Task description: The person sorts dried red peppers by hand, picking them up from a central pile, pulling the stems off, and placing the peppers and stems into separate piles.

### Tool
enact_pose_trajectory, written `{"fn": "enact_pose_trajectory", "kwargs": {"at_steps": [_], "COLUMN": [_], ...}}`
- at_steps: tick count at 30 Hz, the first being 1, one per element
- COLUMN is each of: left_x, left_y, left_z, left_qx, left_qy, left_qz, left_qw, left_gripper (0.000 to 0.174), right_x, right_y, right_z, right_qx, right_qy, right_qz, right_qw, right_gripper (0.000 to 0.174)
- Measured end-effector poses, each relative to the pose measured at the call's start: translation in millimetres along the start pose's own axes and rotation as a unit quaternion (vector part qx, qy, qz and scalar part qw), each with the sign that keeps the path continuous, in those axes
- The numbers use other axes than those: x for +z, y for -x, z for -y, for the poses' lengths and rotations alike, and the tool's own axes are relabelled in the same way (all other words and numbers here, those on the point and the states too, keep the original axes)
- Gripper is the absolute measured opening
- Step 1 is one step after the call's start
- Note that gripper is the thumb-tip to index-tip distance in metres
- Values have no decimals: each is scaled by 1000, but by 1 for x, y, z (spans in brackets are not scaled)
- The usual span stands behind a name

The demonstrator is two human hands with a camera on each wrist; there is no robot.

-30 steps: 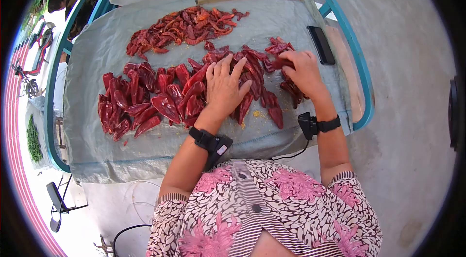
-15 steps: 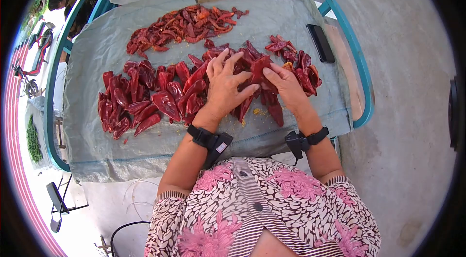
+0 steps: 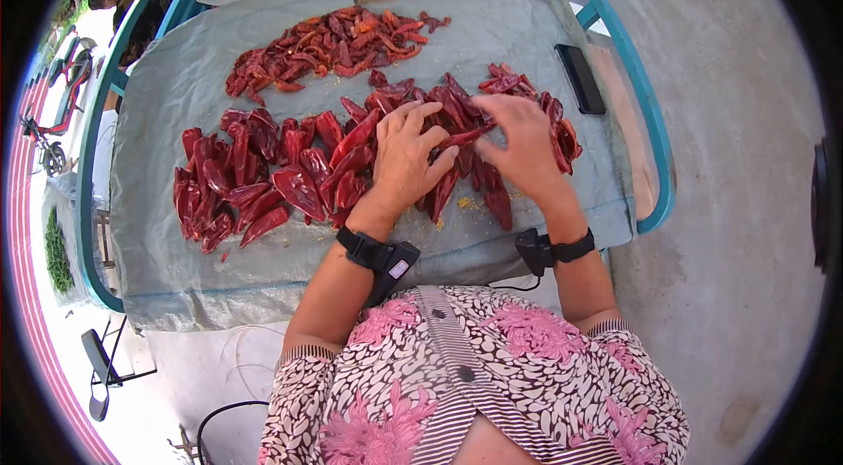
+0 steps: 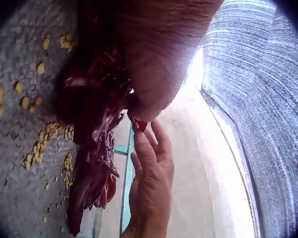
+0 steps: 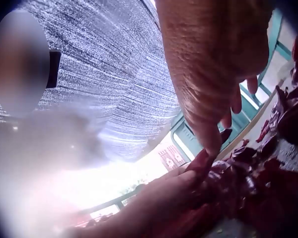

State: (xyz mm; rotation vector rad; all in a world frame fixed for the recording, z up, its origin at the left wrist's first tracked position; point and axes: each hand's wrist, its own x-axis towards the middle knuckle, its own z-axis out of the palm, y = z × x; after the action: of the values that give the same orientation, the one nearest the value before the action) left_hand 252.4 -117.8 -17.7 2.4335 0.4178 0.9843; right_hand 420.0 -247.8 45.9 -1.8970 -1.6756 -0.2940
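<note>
Dark red dried peppers (image 3: 300,191) lie in a wide row across the sheet. The left hand (image 3: 406,159) is over the row's right part, its thumb and fingers pinching one end of a red pepper (image 3: 467,136). At that pepper's other end is the right hand (image 3: 524,149), thumb below and fingers above. In the right wrist view, the right hand (image 5: 216,64) and left hand (image 5: 154,198) meet at a red pepper (image 5: 202,161). The left wrist view has the right hand (image 4: 154,183) with a fingertip at the pepper (image 4: 139,124).
A heap of smaller, shrivelled peppers (image 3: 338,48) lies farther back. A small group of peppers (image 3: 562,136) is right of the right hand, near a black phone (image 3: 580,79). Yellow seeds (image 4: 39,146) dot the grey-green sheet (image 3: 211,289). Teal rails (image 3: 654,131) border it.
The right hand has come from the small right group to beside the left hand. The pepper between them, upright and broad half a second ago, now lies slanted. The left hand has stayed nearly in place.
</note>
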Motion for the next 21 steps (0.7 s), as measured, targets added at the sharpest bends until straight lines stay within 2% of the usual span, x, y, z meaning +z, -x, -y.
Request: {"fn": "enact_pose_trajectory", "kwargs": {"at_steps": [3,4,8,12,15,18,21], "left_x": [2,3,3,-1,-1,1,2], "left_y": [0,0,0,-3,-4,-3,-3], "left_z": [0,1,3,-3,-3,-2,-1], "left_qx": [-3,-8,-22,-24,-24,-23,-21], "left_qy": [-1,1,24,13,6,8,8], "left_qz": [-1,-4,-3,4,5,4,3], "left_qw": [1000,1000,999,1000,1000,1000,1000], "left_gripper": [23,24,27,30,30,28,26], "right_x": [15,15,-5,-13,-3,23,36], "right_y": [9,8,2,-1,-12,-17,-22], "right_z": [-3,-2,-18,-34,-31,-29,-37], "right_qx": [-30,-20,44,109,70,18,60], "right_qy": [6,5,52,155,76,142,200], "right_qz": [100,87,69,-27,21,53,110], "right_qw": [995,996,995,982,994,988,972], "right_gripper": [34,30,29,36,39,39,35]}}
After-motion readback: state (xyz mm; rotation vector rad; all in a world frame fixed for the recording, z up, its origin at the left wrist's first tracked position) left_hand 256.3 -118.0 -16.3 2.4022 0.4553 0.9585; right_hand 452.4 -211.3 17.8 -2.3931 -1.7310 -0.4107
